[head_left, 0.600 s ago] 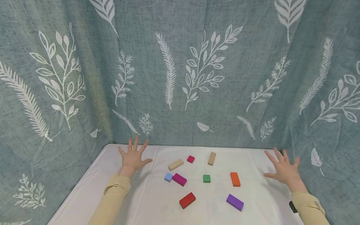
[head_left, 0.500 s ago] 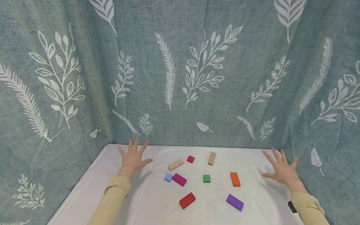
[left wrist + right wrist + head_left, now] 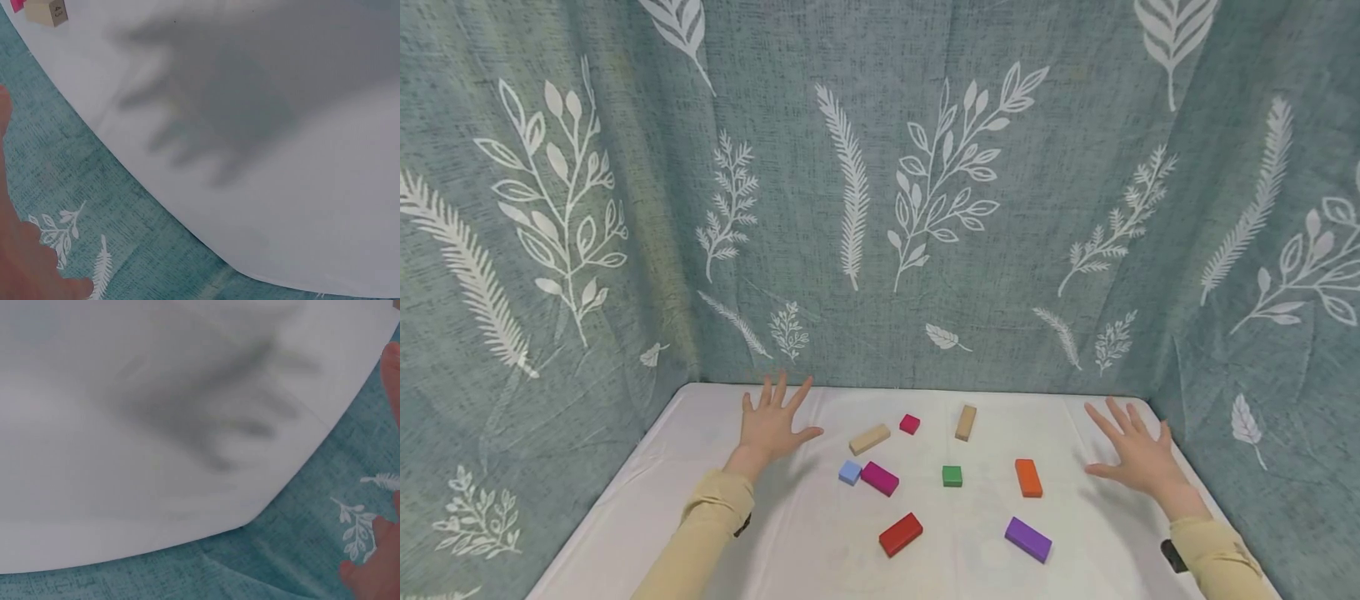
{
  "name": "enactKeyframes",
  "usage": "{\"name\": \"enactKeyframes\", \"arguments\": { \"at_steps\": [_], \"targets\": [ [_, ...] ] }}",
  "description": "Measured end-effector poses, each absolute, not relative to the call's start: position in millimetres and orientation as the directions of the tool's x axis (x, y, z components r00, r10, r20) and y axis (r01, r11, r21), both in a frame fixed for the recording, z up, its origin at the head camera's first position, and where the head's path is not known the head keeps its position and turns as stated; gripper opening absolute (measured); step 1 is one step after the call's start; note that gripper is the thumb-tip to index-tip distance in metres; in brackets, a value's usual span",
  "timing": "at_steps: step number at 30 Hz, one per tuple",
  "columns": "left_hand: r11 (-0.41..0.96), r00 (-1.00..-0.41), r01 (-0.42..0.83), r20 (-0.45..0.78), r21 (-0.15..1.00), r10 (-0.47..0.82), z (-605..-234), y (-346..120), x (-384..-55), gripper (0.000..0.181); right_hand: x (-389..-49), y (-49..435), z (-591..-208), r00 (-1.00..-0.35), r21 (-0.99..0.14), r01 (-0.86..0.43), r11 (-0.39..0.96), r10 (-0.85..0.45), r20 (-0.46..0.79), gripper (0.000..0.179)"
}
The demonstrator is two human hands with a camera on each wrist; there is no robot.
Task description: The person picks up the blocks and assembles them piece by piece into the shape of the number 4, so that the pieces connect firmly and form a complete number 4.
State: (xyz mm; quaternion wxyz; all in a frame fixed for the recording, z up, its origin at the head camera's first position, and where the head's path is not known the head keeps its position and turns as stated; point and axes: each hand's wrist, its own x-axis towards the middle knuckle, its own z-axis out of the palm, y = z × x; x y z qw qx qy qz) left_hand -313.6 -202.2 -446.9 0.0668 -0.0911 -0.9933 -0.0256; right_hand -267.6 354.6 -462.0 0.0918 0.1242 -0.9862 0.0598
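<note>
In the head view my left hand [image 3: 767, 429] hovers over the left side of the white table, fingers spread and holding nothing. Nearest to it lie a plain wooden block [image 3: 870, 439] and a light blue cube [image 3: 850, 472], which sits against a magenta block [image 3: 880, 479]. My right hand [image 3: 1141, 457], also spread and holding nothing, is above the table's right side. The orange block [image 3: 1028, 478] is the closest to it, with a purple block [image 3: 1028, 540] nearer the front. Both hands cast shadows on the cloth; in the left wrist view a wooden block [image 3: 47, 11] shows at the corner.
Between the hands also lie a red block [image 3: 901, 534], a green block [image 3: 952, 476], a small crimson block [image 3: 910, 424] and a second wooden block [image 3: 966, 422]. A teal leaf-patterned curtain [image 3: 880, 333] encloses the white tabletop [image 3: 820, 567] at the back and sides.
Both hands have moved inward, the left one to the right and the right one to the left, with fingers still spread. The blocks lie where they were.
</note>
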Motion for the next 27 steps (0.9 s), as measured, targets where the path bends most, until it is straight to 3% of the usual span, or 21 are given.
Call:
{"name": "enactKeyframes", "arguments": {
  "at_steps": [11, 27],
  "targets": [
    [0.976, -0.974, 0.198, 0.130, 0.093, 0.185, -450.8, -199.3, -313.3, 0.082, -266.5, 344.5, -466.5, -0.910, -0.050, -0.355, 0.933, -0.333, 0.248, 0.088],
    [0.939, -0.960, 0.275, 0.109, 0.208, 0.257, -445.8, -171.4, -310.5, 0.077, -265.9, 320.7, -461.1, -0.911, -0.254, -0.402, 0.880, -0.356, 0.209, 0.081]
  ]
}}
